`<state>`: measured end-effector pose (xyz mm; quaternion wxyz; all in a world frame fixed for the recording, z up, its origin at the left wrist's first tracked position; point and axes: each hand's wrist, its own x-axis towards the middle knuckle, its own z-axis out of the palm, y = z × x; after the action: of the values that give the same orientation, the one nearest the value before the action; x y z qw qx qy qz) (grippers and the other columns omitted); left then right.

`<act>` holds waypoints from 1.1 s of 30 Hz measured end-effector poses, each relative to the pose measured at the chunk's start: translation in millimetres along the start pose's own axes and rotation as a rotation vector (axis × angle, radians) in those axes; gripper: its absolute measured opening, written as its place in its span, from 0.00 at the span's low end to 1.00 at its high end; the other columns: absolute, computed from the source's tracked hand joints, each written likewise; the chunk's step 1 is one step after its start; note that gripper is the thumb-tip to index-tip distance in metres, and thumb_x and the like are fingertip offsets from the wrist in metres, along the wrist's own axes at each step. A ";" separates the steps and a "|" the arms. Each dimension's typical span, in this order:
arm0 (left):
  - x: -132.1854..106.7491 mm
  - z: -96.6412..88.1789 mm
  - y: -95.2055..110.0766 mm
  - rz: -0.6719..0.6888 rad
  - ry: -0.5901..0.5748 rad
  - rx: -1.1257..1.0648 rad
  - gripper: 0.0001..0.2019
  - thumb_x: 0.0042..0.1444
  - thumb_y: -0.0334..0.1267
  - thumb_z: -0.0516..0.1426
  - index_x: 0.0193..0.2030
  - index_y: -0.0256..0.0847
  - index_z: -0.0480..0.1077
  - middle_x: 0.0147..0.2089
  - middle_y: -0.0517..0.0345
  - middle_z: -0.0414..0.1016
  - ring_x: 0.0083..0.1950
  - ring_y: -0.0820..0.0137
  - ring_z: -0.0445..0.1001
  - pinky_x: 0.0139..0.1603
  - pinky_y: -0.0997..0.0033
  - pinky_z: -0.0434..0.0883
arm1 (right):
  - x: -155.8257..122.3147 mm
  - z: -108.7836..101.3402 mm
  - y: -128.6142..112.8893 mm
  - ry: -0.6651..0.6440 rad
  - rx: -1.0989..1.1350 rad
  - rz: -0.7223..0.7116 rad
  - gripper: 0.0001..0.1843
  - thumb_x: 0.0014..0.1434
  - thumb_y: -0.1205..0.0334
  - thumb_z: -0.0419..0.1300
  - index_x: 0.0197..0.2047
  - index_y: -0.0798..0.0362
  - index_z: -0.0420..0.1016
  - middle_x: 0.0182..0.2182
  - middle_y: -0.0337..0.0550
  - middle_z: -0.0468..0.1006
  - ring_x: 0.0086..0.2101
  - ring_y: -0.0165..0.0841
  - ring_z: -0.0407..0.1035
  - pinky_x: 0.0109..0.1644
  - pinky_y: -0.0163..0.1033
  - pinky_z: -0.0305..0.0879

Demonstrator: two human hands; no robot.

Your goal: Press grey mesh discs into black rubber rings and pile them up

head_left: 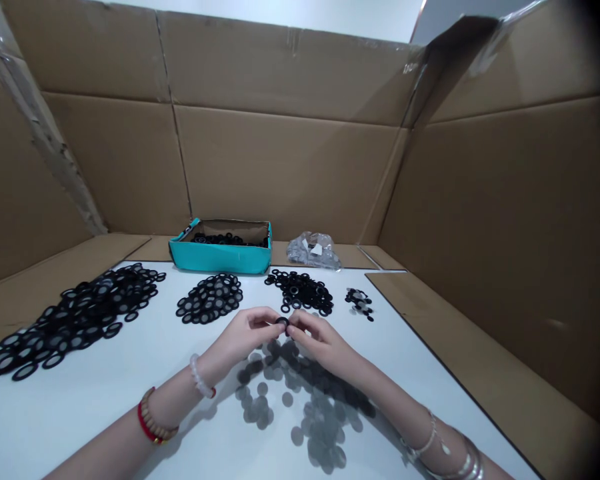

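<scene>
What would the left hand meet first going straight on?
Most likely the small black ring at the fingertips of the left hand, then the right hand beyond it; depth is unclear.

The black rings [75, 320] at the left of the frame look like matt rubber, and the grey discs [287, 399] lower centre a dull fine mesh (probably metal). The bench [105, 413] is smooth, faintly glossy white, backed by matt brown cardboard [290, 173], and the bag [313, 250] at top centre is crinkled clear plastic.
</scene>
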<state>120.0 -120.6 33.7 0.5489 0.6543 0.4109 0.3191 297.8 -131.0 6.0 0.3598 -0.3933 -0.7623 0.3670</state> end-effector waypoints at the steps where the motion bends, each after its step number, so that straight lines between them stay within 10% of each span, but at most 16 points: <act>1: 0.5 -0.1 -0.6 0.003 0.005 0.004 0.07 0.49 0.39 0.57 0.28 0.37 0.71 0.26 0.61 0.69 0.29 0.72 0.65 0.31 0.74 0.61 | -0.5 0.0 -0.9 -0.005 -0.025 -0.005 0.14 0.63 0.57 0.48 0.27 0.53 0.60 0.26 0.35 0.61 0.28 0.29 0.57 0.32 0.34 0.53; 20: -0.5 -6.6 -0.5 0.010 -0.112 -0.061 0.07 0.48 0.35 0.59 0.23 0.36 0.70 0.24 0.62 0.68 0.29 0.74 0.63 0.31 0.75 0.60 | -2.0 -0.5 -1.7 -0.013 0.097 0.002 0.17 0.61 0.55 0.51 0.23 0.54 0.59 0.22 0.34 0.59 0.26 0.28 0.55 0.30 0.33 0.50; 33: 2.3 -4.5 -3.8 -0.006 -0.075 -0.211 0.10 0.55 0.38 0.56 0.39 0.37 0.74 0.37 0.53 0.76 0.38 0.67 0.73 0.42 0.69 0.68 | 1.3 0.5 9.6 -0.013 0.467 0.123 0.18 0.61 0.50 0.50 0.29 0.54 0.69 0.25 0.38 0.64 0.29 0.30 0.56 0.35 0.35 0.53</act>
<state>116.4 -116.3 30.8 0.6305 0.6031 0.3561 0.3345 300.0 -126.0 -2.0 0.4130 -0.3427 -0.6337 0.5571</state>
